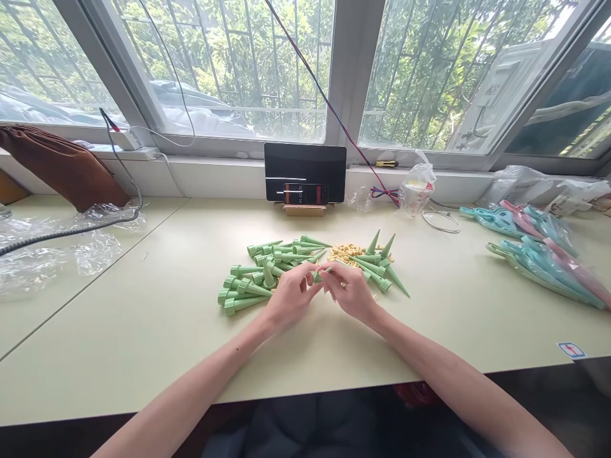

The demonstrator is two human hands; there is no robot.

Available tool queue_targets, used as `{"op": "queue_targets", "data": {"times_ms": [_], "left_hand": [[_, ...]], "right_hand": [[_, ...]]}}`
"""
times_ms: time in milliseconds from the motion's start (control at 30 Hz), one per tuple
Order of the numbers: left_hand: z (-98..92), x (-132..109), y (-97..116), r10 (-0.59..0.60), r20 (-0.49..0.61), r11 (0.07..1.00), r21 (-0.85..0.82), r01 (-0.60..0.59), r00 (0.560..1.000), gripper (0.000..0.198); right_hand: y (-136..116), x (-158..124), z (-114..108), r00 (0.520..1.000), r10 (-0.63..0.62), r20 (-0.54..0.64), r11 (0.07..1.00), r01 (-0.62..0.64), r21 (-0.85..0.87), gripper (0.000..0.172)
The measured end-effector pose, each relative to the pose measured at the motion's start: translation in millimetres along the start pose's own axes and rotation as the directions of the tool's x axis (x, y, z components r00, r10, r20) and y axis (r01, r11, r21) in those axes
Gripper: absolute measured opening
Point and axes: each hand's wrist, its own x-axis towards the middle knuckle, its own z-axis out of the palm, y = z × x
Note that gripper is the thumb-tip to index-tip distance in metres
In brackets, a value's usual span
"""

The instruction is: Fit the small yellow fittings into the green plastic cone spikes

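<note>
My left hand (292,294) and my right hand (352,292) meet over the middle of the table, fingers pinched together. Between them is a green plastic spike (317,277), mostly covered by my fingers. The left fingers grip its wider end, while the right fingertips close on its other side; whether they also hold a small piece is hidden. Left of my hands lies a pile of similar green ribbed-cap spikes (245,287). Beyond my right hand, small yellow pieces (347,252) are heaped beside more green spikes (377,267), a couple of which point upward.
A black tablet (305,166) stands by the window with a phone (305,194) propped before it. Bagged blue and pink items (548,267) lie at the right. Clear plastic wrap (90,248) and a black cable (71,234) occupy the left. A plastic-bagged cup (417,191) stands behind.
</note>
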Motion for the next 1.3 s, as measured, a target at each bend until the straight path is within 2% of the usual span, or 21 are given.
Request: {"op": "queue_targets", "data": {"times_ms": [133, 267, 367, 533, 667, 833, 1033, 1133, 1300], "left_hand": [[1.7, 1, -3, 0.034, -0.03, 0.997, 0.07, -0.032, 0.999, 0.012], [1.6, 1, -7, -0.008, -0.068, 0.993, 0.121, 0.016, 0.998, 0.005], [0.5, 0, -9, -0.027, -0.053, 0.99, 0.136, 0.034, 0.998, 0.012], [-1.9, 0, -9, -0.039, -0.039, 0.986, 0.159, 0.045, 0.998, 0.023], [-2.7, 2, -10, -0.048, -0.062, 0.978, 0.201, 0.059, 0.997, 0.024], [-2.2, 3, -14, -0.026, -0.078, 0.967, 0.251, 0.045, 0.997, 0.023], [-2.0, 2, -14, -0.002, -0.097, 0.97, 0.242, 0.026, 0.995, 0.018], [-3.0, 2, -11, -0.005, -0.115, 0.977, 0.213, 0.03, 0.993, 0.009], [-5.5, 0, 0, -0.013, -0.27, 0.997, 0.074, 0.034, 0.963, 0.02]], "right_hand": [[2, -1, 0, 0.999, 0.041, 0.026, 0.998, -0.042, 0.037, 0.026], [3, 1, -1, 0.992, 0.109, -0.07, 0.991, -0.103, 0.08, 0.029], [3, 2, -2, 0.978, 0.144, -0.15, 0.985, -0.127, 0.118, 0.021], [2, 2, -4, 0.964, 0.167, -0.208, 0.982, -0.143, 0.125, 0.026], [1, 2, -5, 0.968, 0.162, -0.192, 0.986, -0.151, 0.073, 0.03], [3, 3, -6, 0.968, 0.122, -0.218, 0.985, -0.145, -0.091, 0.037], [5, 5, -6, 0.964, 0.105, -0.246, 0.974, -0.15, -0.172, 0.045], [5, 5, -6, 0.963, 0.108, -0.248, 0.971, -0.156, -0.181, 0.047], [6, 6, -6, 0.957, 0.112, -0.266, 0.972, -0.162, -0.173, 0.048]]}}
